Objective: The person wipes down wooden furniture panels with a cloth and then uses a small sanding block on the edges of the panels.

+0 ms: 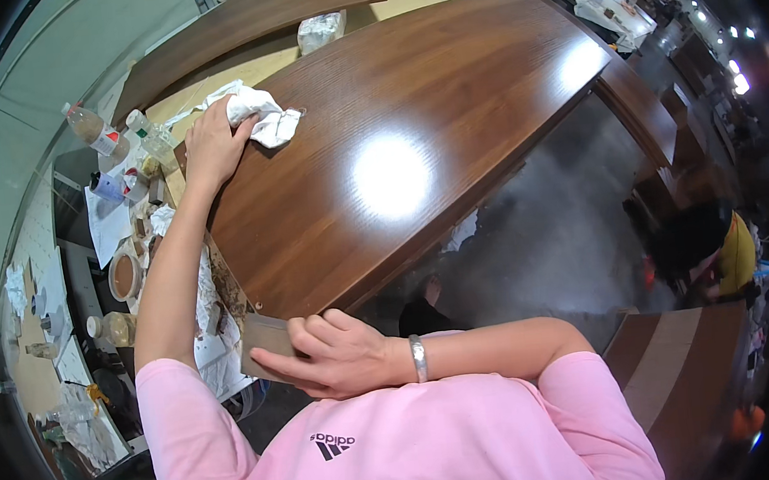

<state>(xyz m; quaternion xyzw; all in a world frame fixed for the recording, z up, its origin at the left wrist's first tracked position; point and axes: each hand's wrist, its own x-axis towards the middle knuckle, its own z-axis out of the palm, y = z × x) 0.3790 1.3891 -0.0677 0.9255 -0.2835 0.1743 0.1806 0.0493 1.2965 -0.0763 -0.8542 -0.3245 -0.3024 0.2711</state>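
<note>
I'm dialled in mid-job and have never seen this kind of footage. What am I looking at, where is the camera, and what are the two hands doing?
There is no machine here: a person in a pink shirt works with bare hands. The one picture comes from a wide fisheye camera worn on the head, looking down, so straight edges bend near the rim.

The big brown surface is a glossy wooden panel. The left hand, arm stretched out, presses a crumpled white cloth against the panel's far corner. The right hand, a silver bangle at its wrist, grips a small flat brown block at the near corner.

To the left a cluttered bench holds plastic bottles, a round bowl and stained paper sheets.
</note>
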